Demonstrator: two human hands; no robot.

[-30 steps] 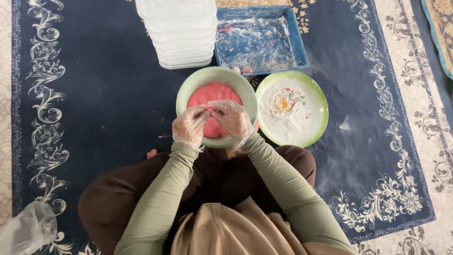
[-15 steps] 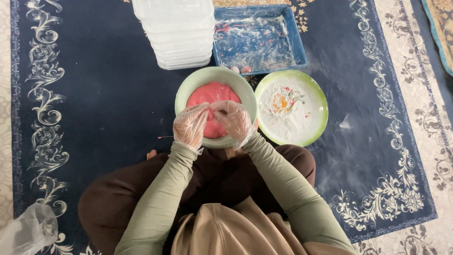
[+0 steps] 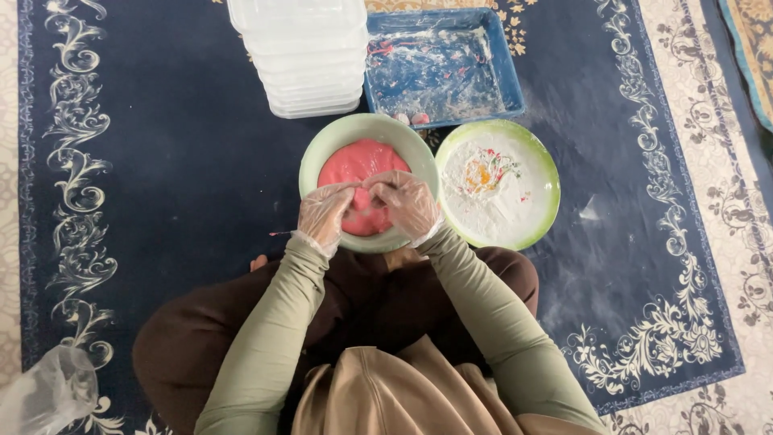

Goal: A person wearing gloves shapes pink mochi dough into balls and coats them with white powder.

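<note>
A pale green bowl (image 3: 322,149) holds a mound of pink dough (image 3: 358,161) in front of my knees. Both hands wear clear plastic gloves and meet over the near half of the bowl. My left hand (image 3: 324,213) and my right hand (image 3: 405,203) pinch a small piece of the pink dough between their fingertips, just above the mound. The piece itself is mostly hidden by the fingers.
To the right is a green-rimmed plate (image 3: 541,161) of white flour with orange and red specks. Behind it sits a smeared blue tray (image 3: 443,64), and a stack of clear plastic containers (image 3: 302,56) beside that. A clear plastic bag (image 3: 48,391) lies at lower left on the dark blue rug.
The hands stay together over the bowl, with only small finger movements on the dough piece.
</note>
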